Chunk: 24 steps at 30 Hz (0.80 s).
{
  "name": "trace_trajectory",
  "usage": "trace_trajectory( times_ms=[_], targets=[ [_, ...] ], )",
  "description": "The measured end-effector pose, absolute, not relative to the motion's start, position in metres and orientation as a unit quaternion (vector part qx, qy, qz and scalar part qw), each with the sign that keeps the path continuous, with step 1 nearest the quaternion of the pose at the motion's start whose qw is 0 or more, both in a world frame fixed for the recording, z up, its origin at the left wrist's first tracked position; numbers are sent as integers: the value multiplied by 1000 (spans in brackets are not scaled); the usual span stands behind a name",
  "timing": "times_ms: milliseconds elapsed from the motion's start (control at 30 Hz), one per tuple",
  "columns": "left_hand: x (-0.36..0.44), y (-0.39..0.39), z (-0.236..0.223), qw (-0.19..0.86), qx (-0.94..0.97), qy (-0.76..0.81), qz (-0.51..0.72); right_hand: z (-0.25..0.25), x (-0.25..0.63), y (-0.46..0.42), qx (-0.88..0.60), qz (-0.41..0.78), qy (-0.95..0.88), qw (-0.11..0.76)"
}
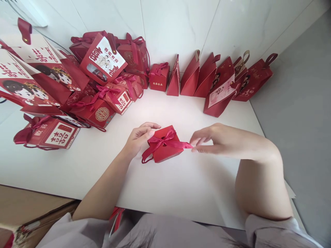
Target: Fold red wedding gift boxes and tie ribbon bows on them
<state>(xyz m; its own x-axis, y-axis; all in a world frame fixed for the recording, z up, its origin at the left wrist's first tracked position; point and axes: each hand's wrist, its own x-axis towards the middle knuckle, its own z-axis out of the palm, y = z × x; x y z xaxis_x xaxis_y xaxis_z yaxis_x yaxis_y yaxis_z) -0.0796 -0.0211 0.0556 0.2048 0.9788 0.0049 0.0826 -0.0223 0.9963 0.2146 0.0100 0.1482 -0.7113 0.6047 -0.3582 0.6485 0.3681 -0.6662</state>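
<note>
A small red gift box lies on the white table in front of me, with a dark red cord at its left side. Around its top runs a pinkish-red ribbon, tied in a bow. My left hand grips the box's left upper corner, thumb on top by the bow and fingers behind. At the right, my right hand pinches the end of a ribbon tail between thumb and fingers, drawing it out sideways from the bow.
Red boxes with ribbon bows and large picture boxes crowd the left. A small bowed box and several pointed red boxes line the tiled wall. A grey panel borders the right; a cardboard box sits below left.
</note>
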Motion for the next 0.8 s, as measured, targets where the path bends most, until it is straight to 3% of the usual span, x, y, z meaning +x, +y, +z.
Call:
trace_trajectory(
  times_ms=[133, 367, 800],
  targets=[
    [-81, -20, 53, 547, 559, 440, 441, 147, 207, 14, 414, -365, 833, -38],
    [-71, -29, 58, 485, 637, 453, 392, 135, 190, 16, 416, -400, 814, 66],
    [-57, -36, 64, 409, 674, 489, 373, 128, 185, 14, 344, -440, 829, 28]
  ],
)
